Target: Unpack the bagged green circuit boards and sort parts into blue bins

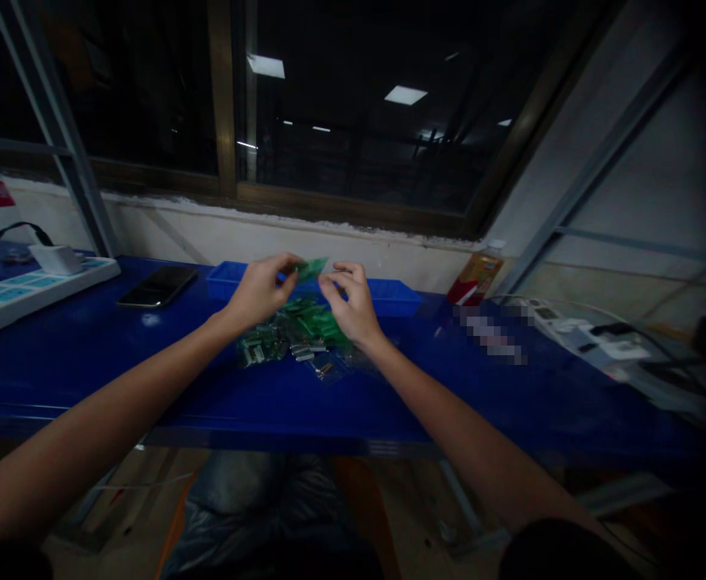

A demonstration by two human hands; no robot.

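Note:
A small green plastic packet [312,267] is held up above the table. Its left end is pinched between the thumb and fingers of my left hand [263,283]. At the packet's clear right end, the bent fingers and thumb of my right hand [353,304] close on it. Under both hands lies a heap of small clear and green plastic packets [307,322], with pale and metallic pieces showing in some. One clear packet [327,366] rests at the heap's near edge. Blur hides the finer contents.
Behind the hands stand a blue tray on the left [225,278] and another on the right [394,298]. A phone [158,287] and a power strip [44,290] lie left on the blue table [117,379]. A drink bottle [476,275] and another power strip [606,346] are at right.

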